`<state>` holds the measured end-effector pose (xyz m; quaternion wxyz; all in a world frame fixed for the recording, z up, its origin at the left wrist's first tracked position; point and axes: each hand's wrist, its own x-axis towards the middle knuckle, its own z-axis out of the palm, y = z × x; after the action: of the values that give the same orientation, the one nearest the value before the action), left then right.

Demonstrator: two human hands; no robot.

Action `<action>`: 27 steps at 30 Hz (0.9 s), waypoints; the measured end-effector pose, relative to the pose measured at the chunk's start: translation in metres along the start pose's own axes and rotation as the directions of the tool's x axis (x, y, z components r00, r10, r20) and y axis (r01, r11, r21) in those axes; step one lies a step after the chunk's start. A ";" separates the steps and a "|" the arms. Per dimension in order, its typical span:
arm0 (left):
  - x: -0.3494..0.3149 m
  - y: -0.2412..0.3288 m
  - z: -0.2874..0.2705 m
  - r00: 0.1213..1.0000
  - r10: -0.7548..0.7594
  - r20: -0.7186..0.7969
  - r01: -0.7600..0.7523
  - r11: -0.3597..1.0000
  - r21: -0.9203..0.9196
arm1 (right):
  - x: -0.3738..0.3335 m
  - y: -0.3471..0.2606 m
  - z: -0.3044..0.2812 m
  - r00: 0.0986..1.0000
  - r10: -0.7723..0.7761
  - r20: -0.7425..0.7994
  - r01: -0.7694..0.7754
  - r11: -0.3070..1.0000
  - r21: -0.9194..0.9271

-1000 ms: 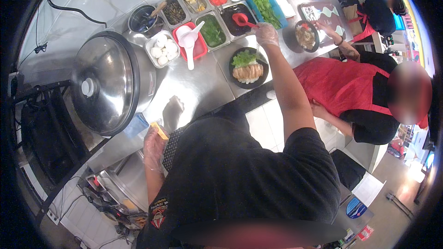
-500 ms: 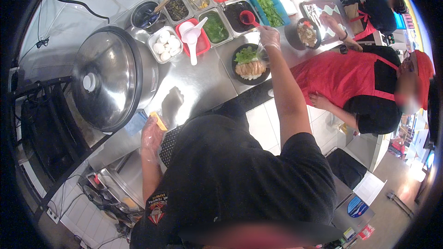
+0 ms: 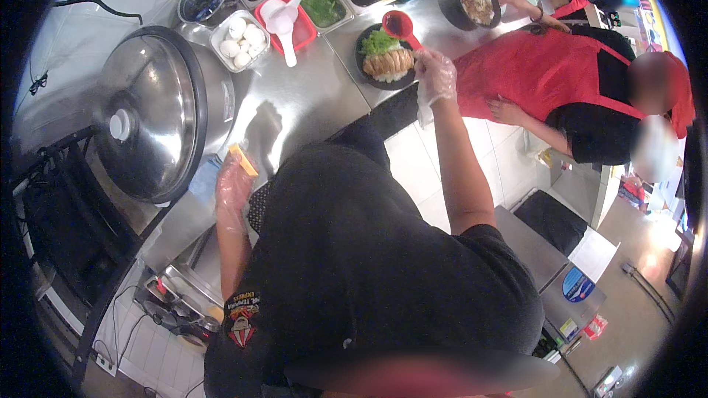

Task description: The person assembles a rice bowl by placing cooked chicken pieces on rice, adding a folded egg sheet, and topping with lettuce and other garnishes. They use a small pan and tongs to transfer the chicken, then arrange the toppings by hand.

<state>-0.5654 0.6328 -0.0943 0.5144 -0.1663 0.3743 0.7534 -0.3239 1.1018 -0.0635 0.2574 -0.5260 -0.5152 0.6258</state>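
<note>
My right hand (image 3: 436,77), in a clear plastic glove, is closed on the handle of a red ladle (image 3: 399,25) with dark liquid in its cup. The ladle is held over the far right edge of a black bowl (image 3: 363,72). Sliced meat (image 3: 388,65) lies on white rice in this bowl, beside green lettuce (image 3: 378,42). Lower left, my gloved left hand (image 3: 234,183) is closed on a small yellow block-like thing (image 3: 243,161), whose kind I cannot make out. It stays low by the steel counter's near edge.
A large lidded steel pot (image 3: 151,114) stands left. Behind the counter (image 3: 295,99) are white eggs (image 3: 240,44), a red tray (image 3: 303,32) with a white scoop (image 3: 281,21), and several ingredient pans. A co-worker in a red apron (image 3: 527,74) reaches to another bowl (image 3: 451,9) at right.
My right hand has brought the red ladle from the pan of dark contents to the bowl with meat. The whole view has shifted. The co-worker's hand is now closer to the other bowl.
</note>
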 end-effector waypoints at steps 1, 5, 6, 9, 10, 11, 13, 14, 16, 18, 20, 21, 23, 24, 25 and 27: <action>0.002 0.000 0.002 1.000 0.003 -0.004 -0.003 1.000 -0.013 | -0.017 0.007 -0.003 1.000 0.022 -0.006 -0.022 1.000 -0.016; 0.010 0.003 0.017 0.999 -0.020 0.048 0.023 0.998 -0.056 | -0.058 0.045 -0.002 0.997 0.011 -0.079 -0.023 0.988 -0.154; 0.012 0.003 0.020 0.998 -0.022 0.060 0.026 0.998 -0.061 | -0.064 0.056 0.000 0.995 -0.014 -0.101 -0.001 0.990 -0.144; 0.013 0.007 0.027 0.997 -0.039 0.072 0.041 0.999 -0.020 | -0.068 0.081 0.008 0.994 -0.034 -0.106 0.024 0.995 -0.094; 0.011 0.008 0.027 0.996 -0.055 0.076 0.057 0.998 -0.018 | -0.068 0.086 0.011 0.993 -0.057 -0.104 0.047 0.994 -0.096; 0.010 0.009 0.028 0.996 -0.064 0.068 0.064 0.998 -0.001 | -0.068 0.090 0.012 0.989 -0.077 -0.128 0.060 0.989 -0.133; 0.007 0.012 0.027 0.996 -0.062 0.058 0.062 0.998 0.008 | -0.068 0.095 0.016 0.981 -0.156 -0.117 0.131 0.972 -0.196; 0.005 0.013 0.026 0.997 -0.054 0.055 0.054 0.999 -0.002 | -0.069 0.095 0.018 0.978 -0.158 -0.136 0.121 0.961 -0.248; 0.001 0.014 0.024 0.996 -0.050 0.070 0.051 0.999 -0.010 | -0.071 0.094 0.019 0.976 -0.186 -0.115 0.146 0.946 -0.291; -0.002 0.015 0.021 0.993 -0.042 0.106 0.041 0.999 0.013 | -0.074 0.091 0.020 0.965 -0.239 -0.106 0.185 0.911 -0.369; -0.004 0.015 0.016 0.987 -0.070 0.143 0.068 0.997 0.018 | -0.076 0.088 0.020 0.934 -0.346 -0.089 0.270 0.846 -0.460; -0.006 0.016 0.014 0.986 -0.063 0.156 0.056 0.997 0.049 | -0.076 0.086 0.020 0.936 -0.341 -0.088 0.266 0.848 -0.458; -0.008 0.016 0.011 0.994 -0.059 0.095 0.056 0.998 0.034 | -0.078 0.084 0.020 0.943 -0.314 -0.107 0.236 0.863 -0.447; -0.009 0.017 0.009 0.997 -0.054 0.048 0.052 0.997 0.048 | -0.079 0.083 0.019 0.929 -0.355 -0.107 0.273 0.851 -0.449; -0.010 0.018 0.008 0.997 -0.050 0.066 0.049 0.998 0.027 | -0.079 0.082 0.017 0.921 -0.371 -0.117 0.281 0.844 -0.457; -0.013 0.019 0.007 0.997 -0.041 0.068 0.040 0.999 0.020 | -0.079 0.080 0.013 0.913 -0.391 -0.118 0.284 0.816 -0.503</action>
<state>-0.5763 0.6260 -0.0733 0.5437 -0.1434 0.3601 0.7444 -0.2936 1.0024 -0.1066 0.2822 -0.5373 -0.7071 0.3629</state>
